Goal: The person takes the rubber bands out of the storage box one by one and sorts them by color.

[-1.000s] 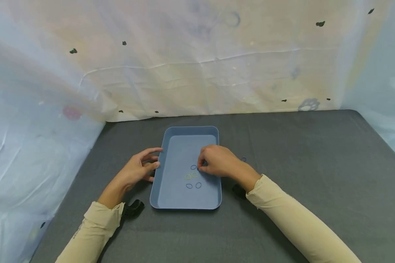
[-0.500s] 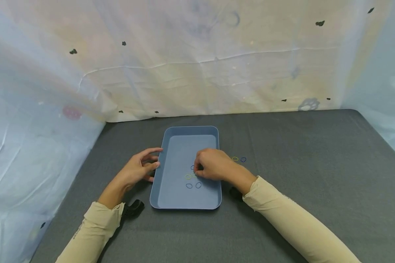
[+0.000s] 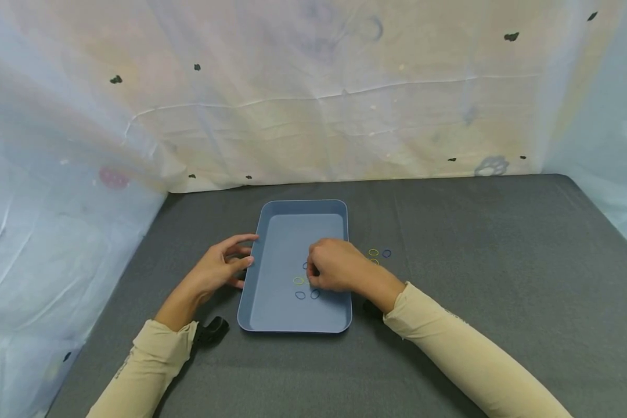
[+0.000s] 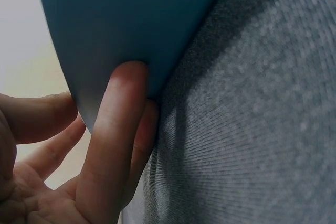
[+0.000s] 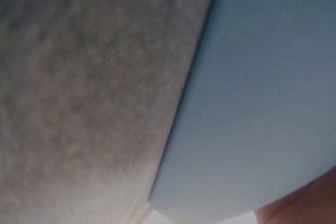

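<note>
A blue tray (image 3: 303, 204) lies on the grey cloth. My left hand (image 3: 223, 266) holds its left rim; in the left wrist view its fingers (image 4: 118, 129) press the tray's outer wall (image 4: 131, 24), with another finger beyond the edge. My right hand (image 3: 334, 267) is inside the tray, fingers curled down onto the floor. It lies among small rubber bands: a yellow band (image 3: 298, 281), two blue bands (image 3: 300, 295) and a half-hidden one. Whether it pinches a band is hidden. The right wrist view shows only the tray wall (image 5: 262, 103) and cloth.
Three more bands lie on the cloth just right of the tray: a yellow band (image 3: 373, 252), a blue band (image 3: 386, 253) and a yellow-green band (image 3: 374, 262). The grey table (image 3: 501, 261) stretches wide to the right. White sheeting (image 3: 313, 116) walls the back and sides.
My right hand has slid left and nearer me inside the tray, covering one yellow band and uncovering the bands on the cloth. The left hand has stayed on the rim.
</note>
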A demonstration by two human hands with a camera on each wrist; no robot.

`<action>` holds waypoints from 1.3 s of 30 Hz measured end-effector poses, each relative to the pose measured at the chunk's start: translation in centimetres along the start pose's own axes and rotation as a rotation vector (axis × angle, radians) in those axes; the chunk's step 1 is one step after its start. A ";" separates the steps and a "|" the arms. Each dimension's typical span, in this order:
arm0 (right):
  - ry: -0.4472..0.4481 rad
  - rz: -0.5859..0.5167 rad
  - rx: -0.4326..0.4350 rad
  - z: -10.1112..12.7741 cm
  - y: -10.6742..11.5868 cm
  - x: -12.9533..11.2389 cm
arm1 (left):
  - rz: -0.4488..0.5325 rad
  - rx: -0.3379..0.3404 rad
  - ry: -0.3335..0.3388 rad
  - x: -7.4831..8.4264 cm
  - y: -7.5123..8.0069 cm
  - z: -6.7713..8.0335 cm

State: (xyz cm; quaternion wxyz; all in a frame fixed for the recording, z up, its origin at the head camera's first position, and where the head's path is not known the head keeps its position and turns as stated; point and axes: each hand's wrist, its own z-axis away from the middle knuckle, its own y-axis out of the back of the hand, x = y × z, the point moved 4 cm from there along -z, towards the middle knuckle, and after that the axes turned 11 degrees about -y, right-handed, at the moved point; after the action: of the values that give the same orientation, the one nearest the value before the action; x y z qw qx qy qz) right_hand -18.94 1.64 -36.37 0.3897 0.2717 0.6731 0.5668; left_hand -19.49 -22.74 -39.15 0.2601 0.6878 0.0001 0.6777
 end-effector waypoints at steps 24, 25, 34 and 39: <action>-0.009 -0.032 0.053 1.9 2.1 1.2 | -0.009 0.003 -0.007 0.2 -0.2 0.0; -0.018 -0.039 0.052 2.0 2.2 1.3 | -0.011 0.003 -0.006 0.1 -0.1 0.0; -0.098 -0.149 0.093 3.9 3.4 2.5 | 0.000 -0.004 -0.005 -0.1 -0.1 0.0; -0.122 -0.153 0.121 4.8 3.9 3.5 | 0.003 -0.013 -0.018 -0.2 -0.1 -0.1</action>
State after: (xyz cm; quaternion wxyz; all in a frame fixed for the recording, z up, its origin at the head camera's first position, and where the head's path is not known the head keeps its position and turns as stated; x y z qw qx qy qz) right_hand -17.20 7.97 -33.56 0.4548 0.2767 0.7000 0.4761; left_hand -19.58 -22.70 -39.34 0.2637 0.6923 -0.0075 0.6717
